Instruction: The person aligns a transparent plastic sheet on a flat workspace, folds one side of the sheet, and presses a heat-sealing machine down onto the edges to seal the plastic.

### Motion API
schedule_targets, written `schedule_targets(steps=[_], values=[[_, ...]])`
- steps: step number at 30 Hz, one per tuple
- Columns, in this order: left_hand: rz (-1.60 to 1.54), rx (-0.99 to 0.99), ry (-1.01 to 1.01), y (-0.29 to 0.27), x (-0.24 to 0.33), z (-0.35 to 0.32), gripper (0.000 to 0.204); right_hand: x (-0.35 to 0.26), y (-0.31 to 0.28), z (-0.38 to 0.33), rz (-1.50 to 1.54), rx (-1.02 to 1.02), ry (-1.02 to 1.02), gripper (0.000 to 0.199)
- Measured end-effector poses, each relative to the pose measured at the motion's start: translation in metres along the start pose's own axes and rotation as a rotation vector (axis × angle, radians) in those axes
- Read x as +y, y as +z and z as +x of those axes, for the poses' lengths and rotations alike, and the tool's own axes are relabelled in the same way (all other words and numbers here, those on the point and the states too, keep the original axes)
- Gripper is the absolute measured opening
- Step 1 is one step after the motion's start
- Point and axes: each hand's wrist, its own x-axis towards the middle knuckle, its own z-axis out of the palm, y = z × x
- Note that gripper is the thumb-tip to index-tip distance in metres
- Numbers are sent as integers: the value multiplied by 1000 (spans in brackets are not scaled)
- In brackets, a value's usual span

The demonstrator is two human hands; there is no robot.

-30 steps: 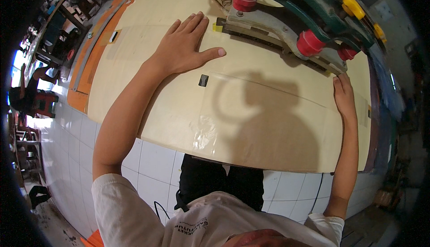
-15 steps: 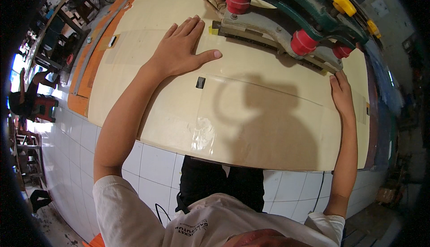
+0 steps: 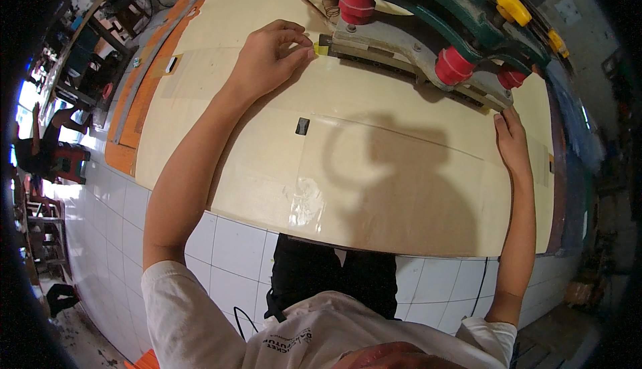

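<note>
My left hand is raised a little over the cream sheet covering the table, thumb and forefinger pinched at a small yellow tab. The tab sticks out at the left end of a long metal bar under the press head. At the bar's right end is my right hand, its fingers bent together against the corner. What those fingertips grip, if anything, is hidden. A clear plastic sheet lies flat on the cream surface in front of me. A small dark patch is near its far left corner.
The press head has a green curved arm, red knobs and a yellow handle. A grey metal strip lies on the orange tabletop at left. Bluish plastic hangs at right. Another person sits far left.
My left hand has gone from lying flat with spread fingers to a raised pinch at the yellow tab. My right hand stays at the bar's right end.
</note>
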Motion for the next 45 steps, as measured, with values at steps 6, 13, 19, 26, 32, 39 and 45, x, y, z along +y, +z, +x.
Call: schedule_targets(steps=[6, 13, 19, 26, 32, 39, 45], values=[[-39, 3, 28, 4, -3, 5, 20, 5, -1, 0, -59, -14, 57, 48], [-19, 14, 68, 8, -9, 7, 18, 5, -1, 2, -16, -38, 67, 48], [58, 31, 28, 7, -9, 7, 18, 13, 0, 2, -5, -26, 71, 48], [-38, 23, 22, 10, -6, 7, 18, 13, 0, 3, -32, -28, 56, 49], [24, 88, 27, 10, -7, 7, 19, 12, 5, 0, -33, 86, 26, 38], [137, 267, -134, -9, -2, -1, 26, 7, -10, 2, 381, 15, 185, 50], [243, 284, -174, -30, -5, -4, 31, 28, -41, 2, 861, 500, 273, 35]])
